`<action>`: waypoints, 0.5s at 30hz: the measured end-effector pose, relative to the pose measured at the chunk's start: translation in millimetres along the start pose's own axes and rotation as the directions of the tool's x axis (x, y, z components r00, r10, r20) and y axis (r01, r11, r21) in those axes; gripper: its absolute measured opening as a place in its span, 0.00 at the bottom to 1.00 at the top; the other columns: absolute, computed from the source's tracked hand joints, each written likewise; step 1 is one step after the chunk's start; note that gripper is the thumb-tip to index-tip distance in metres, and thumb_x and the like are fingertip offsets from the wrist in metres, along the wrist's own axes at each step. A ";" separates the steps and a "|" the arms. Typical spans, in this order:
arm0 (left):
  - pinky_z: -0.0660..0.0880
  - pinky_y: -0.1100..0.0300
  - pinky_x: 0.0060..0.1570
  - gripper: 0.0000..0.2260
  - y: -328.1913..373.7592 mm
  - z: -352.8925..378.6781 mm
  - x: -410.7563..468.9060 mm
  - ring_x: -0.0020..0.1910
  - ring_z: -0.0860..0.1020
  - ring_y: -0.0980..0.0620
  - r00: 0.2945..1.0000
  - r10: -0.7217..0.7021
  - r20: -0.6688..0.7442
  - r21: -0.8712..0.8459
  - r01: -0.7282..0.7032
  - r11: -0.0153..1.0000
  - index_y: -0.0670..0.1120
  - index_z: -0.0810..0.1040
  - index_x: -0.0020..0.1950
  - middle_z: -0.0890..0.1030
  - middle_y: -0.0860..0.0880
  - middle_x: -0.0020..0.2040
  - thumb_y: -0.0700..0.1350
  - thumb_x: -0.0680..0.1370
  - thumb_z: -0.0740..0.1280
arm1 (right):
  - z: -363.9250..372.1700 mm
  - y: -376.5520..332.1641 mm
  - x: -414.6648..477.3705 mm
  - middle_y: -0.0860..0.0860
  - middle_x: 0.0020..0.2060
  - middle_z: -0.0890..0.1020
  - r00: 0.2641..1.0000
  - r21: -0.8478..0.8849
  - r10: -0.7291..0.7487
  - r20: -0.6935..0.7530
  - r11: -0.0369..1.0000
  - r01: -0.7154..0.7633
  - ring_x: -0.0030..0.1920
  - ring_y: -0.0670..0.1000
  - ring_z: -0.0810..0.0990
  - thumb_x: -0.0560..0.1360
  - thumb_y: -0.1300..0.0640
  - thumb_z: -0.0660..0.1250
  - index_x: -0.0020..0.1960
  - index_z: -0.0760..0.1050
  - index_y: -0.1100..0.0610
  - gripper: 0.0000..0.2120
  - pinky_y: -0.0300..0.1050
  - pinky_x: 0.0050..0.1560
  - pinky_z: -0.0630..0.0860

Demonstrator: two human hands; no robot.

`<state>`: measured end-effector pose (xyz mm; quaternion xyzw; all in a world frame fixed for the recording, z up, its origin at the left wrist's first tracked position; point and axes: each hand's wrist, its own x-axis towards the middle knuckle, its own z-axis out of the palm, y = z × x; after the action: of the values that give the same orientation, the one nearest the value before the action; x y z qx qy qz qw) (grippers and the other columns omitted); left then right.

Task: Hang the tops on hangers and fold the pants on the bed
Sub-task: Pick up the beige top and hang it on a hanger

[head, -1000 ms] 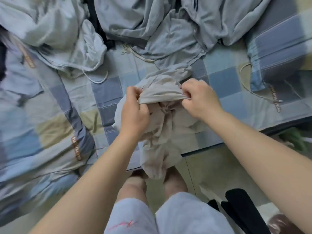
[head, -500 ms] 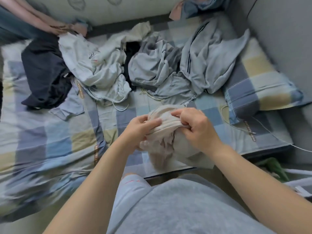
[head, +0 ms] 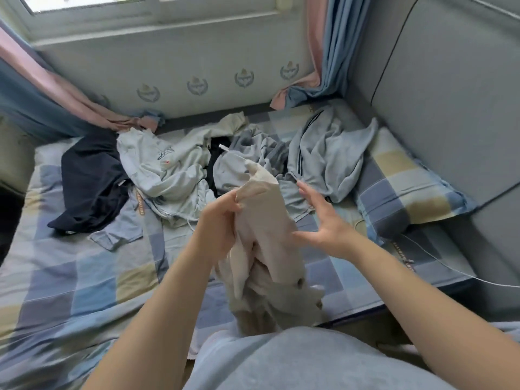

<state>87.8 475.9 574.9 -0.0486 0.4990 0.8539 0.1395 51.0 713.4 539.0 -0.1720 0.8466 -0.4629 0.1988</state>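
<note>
Checked bedding in blue, grey and tan covers the bed (head: 70,277), whose near edge is partly hidden by the person's grey shirt (head: 295,361). Above that near edge the left hand (head: 222,218) grips a bunched beige garment (head: 267,240) by its upper end; the cloth hangs down and its lower folds disappear behind the shirt, so top or pants cannot be told. The right hand (head: 323,220) is just beside it with fingers spread and relaxed, holding nothing. A checked pillow (head: 408,192) lies at the bed's right edge. Toward the far edge lie a crumpled navy garment (head: 90,175), a pale grey top (head: 168,167) and a grey striped garment (head: 329,153), overlapping one another. Curtains (head: 332,52) drape onto the far corners.
</note>
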 end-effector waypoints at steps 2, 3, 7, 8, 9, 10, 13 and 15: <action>0.78 0.59 0.45 0.22 9.8 3.4 -1.8 0.46 0.82 0.48 0.995 -0.019 0.094 -0.003 0.020 1.000 0.39 0.84 0.54 0.84 0.43 0.47 0.38 0.67 0.57 | 1.3 -14.4 6.8 0.34 0.78 0.53 0.999 0.030 -0.014 0.035 0.999 0.013 0.79 0.44 0.52 0.62 0.37 0.78 0.74 0.50 0.24 0.50 0.53 0.76 0.56; 0.79 0.59 0.43 0.21 14.3 4.6 -2.2 0.44 0.83 0.48 0.991 -0.035 0.126 0.006 0.034 0.999 0.41 0.85 0.51 0.84 0.44 0.45 0.38 0.67 0.57 | 2.6 -21.3 10.0 0.34 0.77 0.55 0.999 0.065 0.000 0.043 0.998 -0.003 0.78 0.43 0.54 0.60 0.39 0.79 0.72 0.53 0.23 0.49 0.53 0.77 0.59; 0.78 0.56 0.44 0.19 30.8 11.0 -1.4 0.43 0.81 0.46 0.992 -0.040 0.121 0.051 0.034 0.998 0.39 0.84 0.48 0.83 0.41 0.45 0.39 0.66 0.57 | 2.2 -35.9 19.7 0.41 0.66 0.77 0.984 0.281 0.005 0.178 0.958 -0.056 0.66 0.44 0.76 0.64 0.46 0.80 0.66 0.75 0.40 0.32 0.53 0.70 0.73; 0.77 0.56 0.43 0.17 33.9 10.8 -1.2 0.42 0.80 0.46 0.995 -0.031 0.099 0.064 0.025 0.998 0.40 0.84 0.46 0.82 0.41 0.43 0.39 0.66 0.58 | 0.5 -36.3 20.5 0.45 0.62 0.82 0.976 0.351 -0.014 0.219 0.934 -0.065 0.63 0.47 0.80 0.66 0.50 0.79 0.63 0.78 0.46 0.26 0.52 0.67 0.75; 0.75 0.56 0.40 0.14 36.7 10.9 -1.9 0.39 0.78 0.47 0.997 -0.020 0.075 0.075 0.014 0.997 0.41 0.82 0.42 0.80 0.43 0.40 0.38 0.65 0.58 | -1.3 -35.9 20.3 0.49 0.58 0.84 0.970 0.412 -0.034 0.240 0.908 -0.071 0.59 0.50 0.82 0.69 0.55 0.78 0.61 0.80 0.51 0.21 0.51 0.65 0.77; 0.72 0.57 0.37 0.09 38.1 9.3 -1.5 0.36 0.75 0.49 0.999 -0.007 0.051 0.082 0.003 0.997 0.43 0.78 0.37 0.77 0.44 0.37 0.38 0.65 0.59 | -2.7 -35.2 19.9 0.51 0.55 0.85 0.970 0.455 -0.046 0.237 0.888 -0.069 0.57 0.51 0.83 0.70 0.58 0.76 0.59 0.82 0.53 0.17 0.49 0.62 0.78; 0.69 0.59 0.33 0.03 38.8 3.2 1.9 0.35 0.72 0.50 1.000 0.004 0.014 0.120 -0.006 0.993 0.44 0.72 0.39 0.74 0.46 0.36 0.37 0.67 0.63 | -7.1 -35.2 18.5 0.56 0.40 0.81 0.994 0.499 -0.004 0.108 0.865 -0.050 0.42 0.54 0.78 0.67 0.61 0.73 0.44 0.78 0.64 0.09 0.49 0.46 0.76; 0.74 0.61 0.32 0.06 36.3 -0.6 4.5 0.36 0.76 0.52 1.000 -0.016 0.015 0.189 0.012 0.982 0.45 0.76 0.43 0.77 0.47 0.39 0.37 0.69 0.68 | -10.3 -39.1 20.4 0.54 0.31 0.66 0.999 0.530 0.020 -0.026 0.848 -0.003 0.34 0.52 0.63 0.65 0.62 0.70 0.32 0.63 0.58 0.15 0.47 0.35 0.59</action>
<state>73.1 459.4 604.1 -0.0315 0.5761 0.8022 0.1537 32.5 691.1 573.8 -0.0983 0.6899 -0.6798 0.2284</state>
